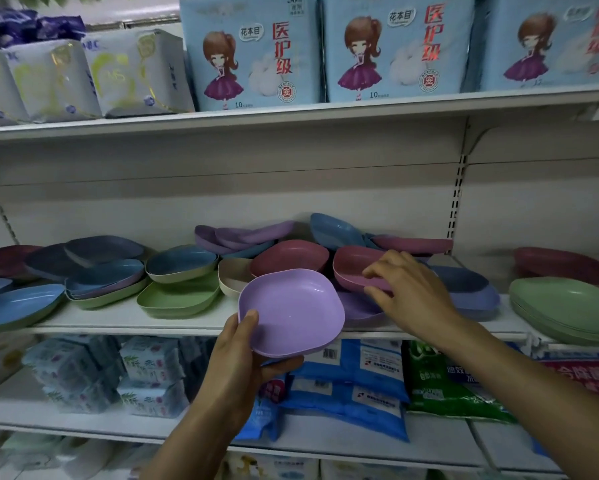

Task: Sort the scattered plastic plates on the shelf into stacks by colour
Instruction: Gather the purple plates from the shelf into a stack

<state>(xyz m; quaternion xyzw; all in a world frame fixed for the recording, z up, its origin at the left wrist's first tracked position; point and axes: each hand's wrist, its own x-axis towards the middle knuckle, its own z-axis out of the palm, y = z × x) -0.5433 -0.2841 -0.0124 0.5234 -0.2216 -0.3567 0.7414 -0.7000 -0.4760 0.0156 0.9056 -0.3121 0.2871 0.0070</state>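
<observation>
Our left hand [242,355] grasps a lilac plate [291,311] in its fingers [280,367]; our right hand [412,296] pinches a pink plate [351,268] on the shelf [118,320].

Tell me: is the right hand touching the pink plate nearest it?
Touching. The head view shows the right hand pinching the pink plate by its rim.
</observation>
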